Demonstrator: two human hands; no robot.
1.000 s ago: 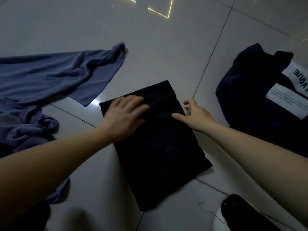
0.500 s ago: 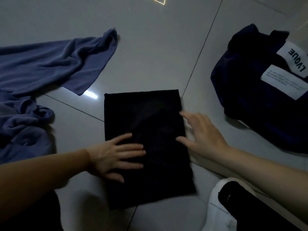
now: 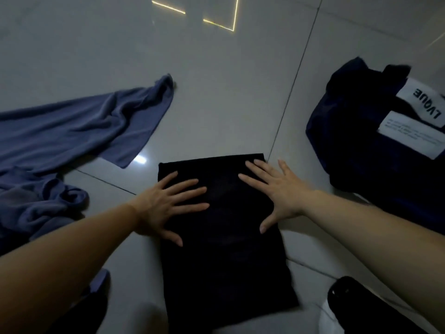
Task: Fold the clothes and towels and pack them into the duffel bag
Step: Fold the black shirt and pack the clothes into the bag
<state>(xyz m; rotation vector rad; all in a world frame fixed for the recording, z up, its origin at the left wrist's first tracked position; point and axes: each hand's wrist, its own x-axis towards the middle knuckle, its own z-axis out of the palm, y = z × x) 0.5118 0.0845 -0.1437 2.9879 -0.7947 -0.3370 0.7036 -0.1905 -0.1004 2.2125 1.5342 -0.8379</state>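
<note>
Black folded cloth rectangle (image 3: pixel 224 227) now squared on pale tiled floor (image 3: pixel 216 97). Your left hand (image 3: pixel 163 208), right hand (image 3: pixel 277 191) moved onto its far half, fingers flat, gripping nothing. Next fold likely. Navy duffel bag (image 3: pixel 361 141) waits right; blue towel (image 3: pixel 79 131) unfolded left.

open tiled floor (image 3: pixel 228 97) beyond the folded black cloth (image 3: pixel 224 237), blue towel (image 3: pixel 72 131) crowding the left, navy duffel bag (image 3: pixel 366 145) blocking the right, bare strips between
</note>
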